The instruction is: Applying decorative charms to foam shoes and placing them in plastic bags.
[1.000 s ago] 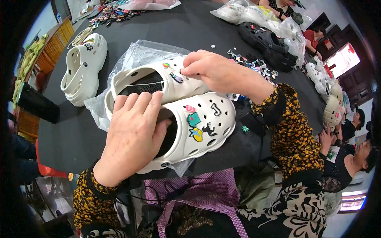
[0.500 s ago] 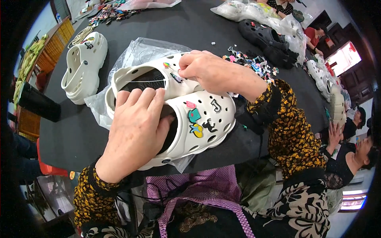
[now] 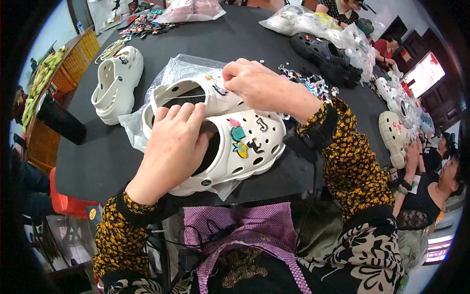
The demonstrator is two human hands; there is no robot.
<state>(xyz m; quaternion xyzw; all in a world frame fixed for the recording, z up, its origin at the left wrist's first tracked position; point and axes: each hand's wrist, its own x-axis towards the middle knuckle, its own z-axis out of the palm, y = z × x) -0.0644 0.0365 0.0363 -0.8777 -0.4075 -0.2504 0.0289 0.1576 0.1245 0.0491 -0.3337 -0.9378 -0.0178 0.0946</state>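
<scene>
Two white clogs (image 3: 225, 169) lie side by side in front of me, toes to the right, over a clear plastic bag (image 3: 181, 63). My left hand (image 3: 171, 147) is closed over the adjoining sides of their openings, thumb inside the near one. My right hand (image 3: 264, 88) pinches at the upper of the far clog (image 3: 169, 88); what its fingertips hold is hidden. A thin pale strand (image 3: 203, 96) crosses the far clog's opening. Coloured shoe charms (image 3: 239, 134) sit in the near clog's holes, among them a letter and a dark figure.
Another white clog (image 3: 117, 88) stands left on the dark table (image 3: 235, 29), near a black cylinder (image 3: 61, 120). Loose charms (image 3: 308, 78) lie beyond my right hand. Black clogs (image 3: 325, 56) and bagged shoes (image 3: 293, 19) are behind them. People sit along the right; one handles a cream clog (image 3: 391, 132).
The view has shifted, so the table and other things sit differently in the picture. Both hands keep their places on the white clogs. At the right, the cream clog now shows its charm-covered top.
</scene>
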